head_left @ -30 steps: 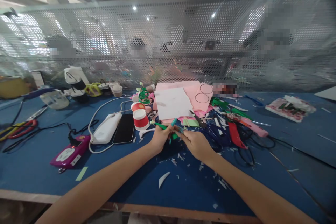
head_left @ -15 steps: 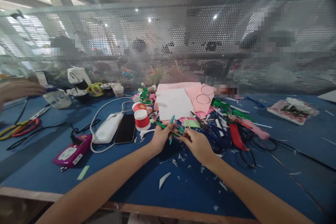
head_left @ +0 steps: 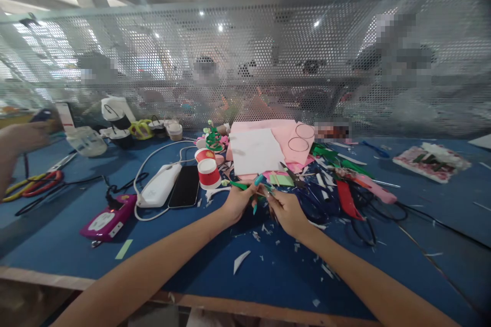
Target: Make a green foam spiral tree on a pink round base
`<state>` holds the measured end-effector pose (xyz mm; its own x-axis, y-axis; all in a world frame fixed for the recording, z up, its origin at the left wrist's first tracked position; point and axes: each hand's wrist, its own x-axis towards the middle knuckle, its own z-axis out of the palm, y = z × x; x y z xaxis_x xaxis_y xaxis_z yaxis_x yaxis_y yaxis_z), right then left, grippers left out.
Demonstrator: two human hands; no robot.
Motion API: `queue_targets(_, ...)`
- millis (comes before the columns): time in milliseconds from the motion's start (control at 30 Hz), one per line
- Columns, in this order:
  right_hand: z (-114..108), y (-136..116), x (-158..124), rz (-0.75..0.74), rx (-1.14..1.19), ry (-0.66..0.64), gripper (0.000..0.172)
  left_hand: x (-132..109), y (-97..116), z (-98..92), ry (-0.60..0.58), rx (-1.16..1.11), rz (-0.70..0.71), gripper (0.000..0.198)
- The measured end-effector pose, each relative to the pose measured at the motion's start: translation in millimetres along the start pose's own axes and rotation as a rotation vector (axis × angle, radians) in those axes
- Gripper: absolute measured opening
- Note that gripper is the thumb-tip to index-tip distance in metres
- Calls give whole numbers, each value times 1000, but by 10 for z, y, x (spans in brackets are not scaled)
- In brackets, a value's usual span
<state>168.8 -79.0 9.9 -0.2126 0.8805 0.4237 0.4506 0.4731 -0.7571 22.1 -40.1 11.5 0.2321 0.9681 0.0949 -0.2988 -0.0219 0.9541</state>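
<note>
My left hand (head_left: 236, 203) is closed on a narrow green strip (head_left: 238, 185), whose end sticks out to the left above the thumb. Teal tips, apparently long nails, show at its thumb and one finger. My right hand (head_left: 286, 210) meets it from the right, thumb and fingers pinched together. What lies between the fingertips is small and mostly hidden. Just beyond both hands are a white sheet (head_left: 255, 152) on pink sheets (head_left: 301, 156) and a light green pad of paper (head_left: 282, 179). A red and white paper cup (head_left: 209, 174) stands left of my left hand.
Left lie a black phone (head_left: 184, 186), a white power bank (head_left: 159, 186), a purple power socket (head_left: 109, 218) and red-yellow scissors (head_left: 42, 184). Another person's hand (head_left: 26, 135) is at the far left. A pink glue gun (head_left: 374, 188) lies right. Paper scraps (head_left: 241, 261) litter the blue table.
My hands have drawn closer together, with the fingertips now touching or overlapping. The left thumb has tilted to the right. The other person's hand at the left has shifted and now looks blurred.
</note>
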Motion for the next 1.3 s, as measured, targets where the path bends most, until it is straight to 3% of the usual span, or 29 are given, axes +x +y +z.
queue_targets(67,34,-14,-3,171,177,-16,55,-15,16,7,-17,27,41,37)
queue_targets(167,96,-49,-1,452,507,-144,63,-36,53,28,-26,51,71,37)
queue_targets(233,123,-65,-2,519,666,-201,64,-46,64,39,-37,60,79,40)
queue_targets(300,118,-65,-7,512,695,-230,63,-50,63,42,-29,78,81,41)
queue_targets(367,77,-54,-10,464,570,-215,60,-50,56,38,-6,97,80,38)
queue_targets(533,-78,-32,0,71,-8,-70,38,-42,52,17,16,59,-18,38)
queue_targets(700,-112,-57,17,43,-172,-11,35,-31,36,6,62,17,-26,38)
queue_targets(867,-79,-51,10,36,-39,-77,32,-21,9,-8,-10,8,31,39)
queue_targets(1100,56,-55,19,471,545,-51,50,-49,66,-2,-58,83,30,46)
queue_targets(1300,120,-4,23,507,745,-77,54,-77,109,39,-42,123,81,47)
